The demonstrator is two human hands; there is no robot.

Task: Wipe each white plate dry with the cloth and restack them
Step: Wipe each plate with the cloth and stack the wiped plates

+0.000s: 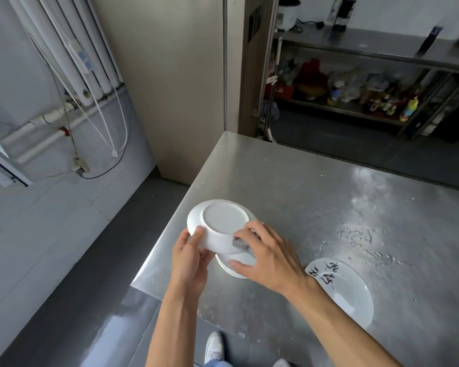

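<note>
I hold one white plate (220, 221) in the air above the left corner of the steel table (302, 194); it is turned over and tilted, so its flat underside faces me. My left hand (190, 256) grips the plate at its left rim, the thumb on the underside and the fingers behind the edge. My right hand (270, 256) is curled over the cloth (238, 242) and presses it on the lower right part of the underside; only a small grey piece of the cloth shows under the fingers. Directly under the held plate the stack of white plates (243, 258) stands on the table, near the table's edge; my right thumb lies across it, and I cannot tell whether the held plate touches it. To the right, partly hidden by my right forearm, lies a plate with black writing (350, 290), face up; beyond it water drops (355, 235) lie on the steel.
</note>
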